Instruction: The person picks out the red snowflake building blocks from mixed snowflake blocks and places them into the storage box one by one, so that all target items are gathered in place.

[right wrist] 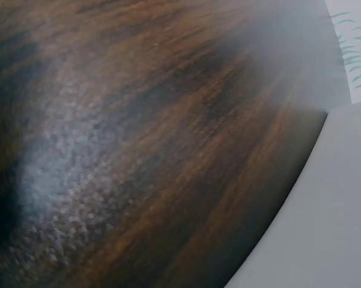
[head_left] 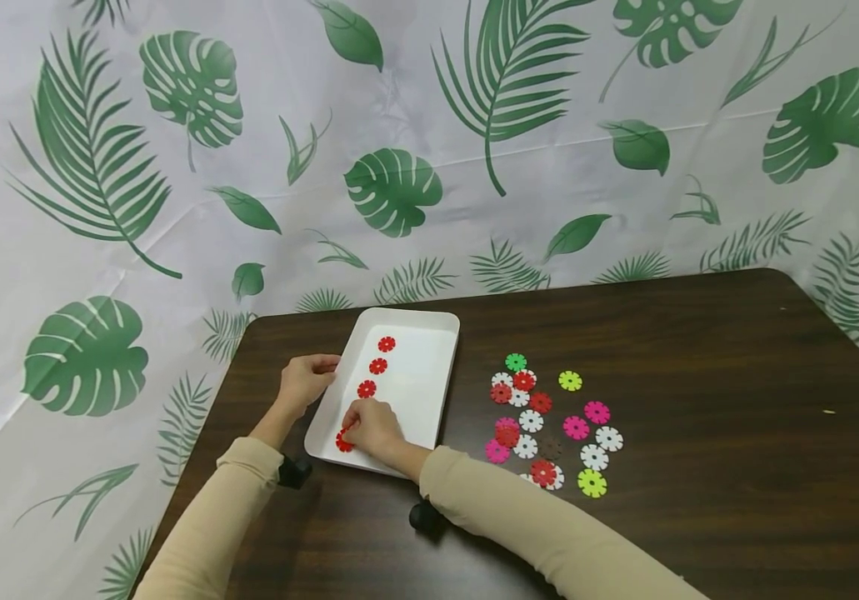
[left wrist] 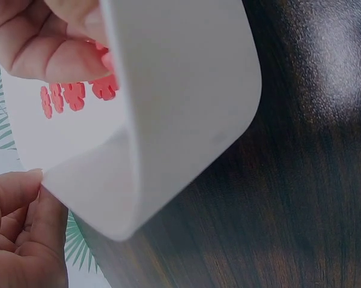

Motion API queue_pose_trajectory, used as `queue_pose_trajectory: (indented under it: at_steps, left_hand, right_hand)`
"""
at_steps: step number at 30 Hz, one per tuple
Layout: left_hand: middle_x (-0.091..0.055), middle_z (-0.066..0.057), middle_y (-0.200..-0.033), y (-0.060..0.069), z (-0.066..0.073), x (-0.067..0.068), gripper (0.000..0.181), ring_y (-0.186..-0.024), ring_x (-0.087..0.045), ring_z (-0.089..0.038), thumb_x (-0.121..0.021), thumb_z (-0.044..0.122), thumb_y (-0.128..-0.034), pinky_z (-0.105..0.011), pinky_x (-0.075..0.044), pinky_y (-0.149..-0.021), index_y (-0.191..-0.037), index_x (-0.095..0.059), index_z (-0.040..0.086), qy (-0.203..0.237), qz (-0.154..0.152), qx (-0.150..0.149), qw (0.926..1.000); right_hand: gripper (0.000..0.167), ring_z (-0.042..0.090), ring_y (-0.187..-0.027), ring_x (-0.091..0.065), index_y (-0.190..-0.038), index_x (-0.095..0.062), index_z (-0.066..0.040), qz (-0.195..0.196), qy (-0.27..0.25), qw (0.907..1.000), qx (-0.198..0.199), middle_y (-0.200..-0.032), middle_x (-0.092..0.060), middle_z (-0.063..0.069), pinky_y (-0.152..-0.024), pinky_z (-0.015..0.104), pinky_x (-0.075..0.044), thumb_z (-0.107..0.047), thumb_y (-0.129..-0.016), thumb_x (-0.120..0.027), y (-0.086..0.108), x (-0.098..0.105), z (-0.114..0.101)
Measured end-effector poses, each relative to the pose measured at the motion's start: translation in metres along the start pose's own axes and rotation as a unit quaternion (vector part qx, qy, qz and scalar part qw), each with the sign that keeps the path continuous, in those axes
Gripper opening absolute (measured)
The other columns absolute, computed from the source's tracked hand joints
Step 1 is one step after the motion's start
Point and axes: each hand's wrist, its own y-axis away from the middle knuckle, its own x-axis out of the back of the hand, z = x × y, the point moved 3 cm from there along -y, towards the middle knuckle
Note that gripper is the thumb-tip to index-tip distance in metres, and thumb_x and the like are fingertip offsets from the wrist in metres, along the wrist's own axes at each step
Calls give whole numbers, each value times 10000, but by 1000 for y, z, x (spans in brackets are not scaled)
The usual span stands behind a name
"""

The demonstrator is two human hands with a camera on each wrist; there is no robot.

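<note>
A white rectangular tray (head_left: 417, 385) lies on the table with a row of red notched plastic discs (head_left: 377, 366) along its left side. My right hand (head_left: 375, 429) reaches over the tray and pinches a red notched disc (head_left: 343, 442) near the tray's front left corner. It covers part of the row, though the left wrist view shows several discs in line under its fingers (left wrist: 66, 60). At the tray's left rim, my left hand (head_left: 306, 382) grips the edge between thumb and fingers. The right wrist view catches only tabletop and tray wall, with no hand.
To the right of the tray, loose notched discs (head_left: 530, 421) in white, red, pink, green, yellow and brown lie scattered, some overlapping. The dark wooden table (head_left: 714, 400) ends at a leaf-print cloth (head_left: 249, 167) behind and to the left.
</note>
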Motion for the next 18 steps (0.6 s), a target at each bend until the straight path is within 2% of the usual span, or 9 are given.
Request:
queue_pose_trajectory:
  at_steps: [8,18]
  left_hand:
    - [-660,-227,-1085,1,2,0,283,-955,-622,-293,-593,-17,-870,-374,-530,-840,-1148,-644,-41,23,23,39,10000]
    - [-672,-215,-1061,0,1,1,275,-926,-628,-270,-599,-16,-862,-331,-539,-797,-1131,-654,-40,-69,58,-14,10000]
  right_hand:
    - [79,78,-561,-491,-743,-651,-63,50,262,9996,109,-631,-603,-5,-529,182,-400,-33,-766,-721,-1,-2,1]
    - [91,94,-562,-472,-755,-641,-49,2,374,9992,160,-610,-558,-12,-528,197,-388,-40,-771,-730,0,-3,-1]
